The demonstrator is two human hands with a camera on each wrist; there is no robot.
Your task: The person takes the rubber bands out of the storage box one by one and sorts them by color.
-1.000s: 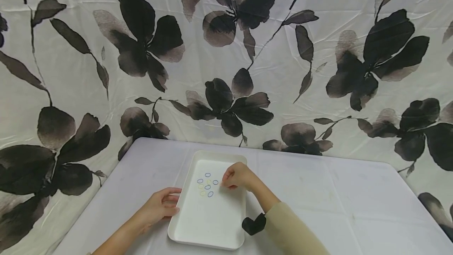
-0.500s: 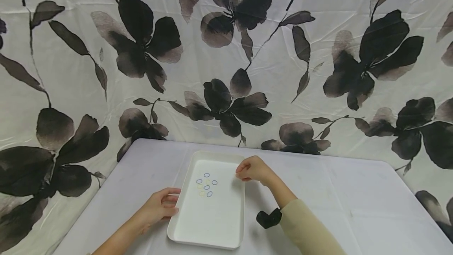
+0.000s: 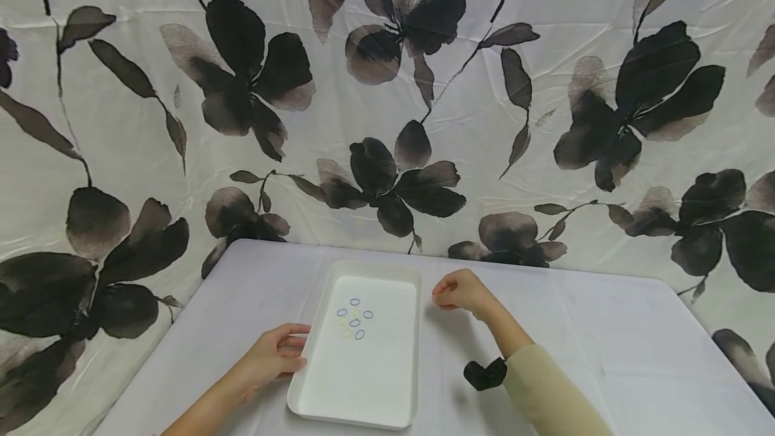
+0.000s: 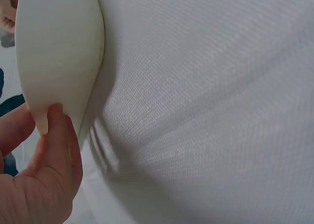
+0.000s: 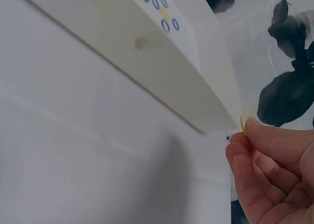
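Observation:
A white tray (image 3: 363, 382) lies lengthwise on the table. My left hand (image 3: 272, 352) holds its left edge, thumb and fingertips at the rim; in the left wrist view, fingers (image 4: 58, 140) lie against the tray's outer wall. Several thin blue rubber bands (image 3: 360, 334) and a few pale yellow rubber bands (image 3: 346, 333) are grouped in the far half of the tray, lying flat and apart. My right hand (image 3: 465, 291) is raised to the right of the tray. Between its thumb and index finger it pinches a yellow rubber band (image 5: 243, 123), seen in the right wrist view.
The table has a white cloth (image 3: 581, 348), with white cloth visible to the right of the tray. Behind it hangs a curtain (image 3: 514, 120) with dark flowers. A black strap piece (image 3: 486, 374) hangs at the right wrist by a beige sleeve (image 3: 554, 392).
My right hand has moved right, from over the tray past its right rim, with the yellow rubber band. My left hand and the bands in the tray have stayed in place.

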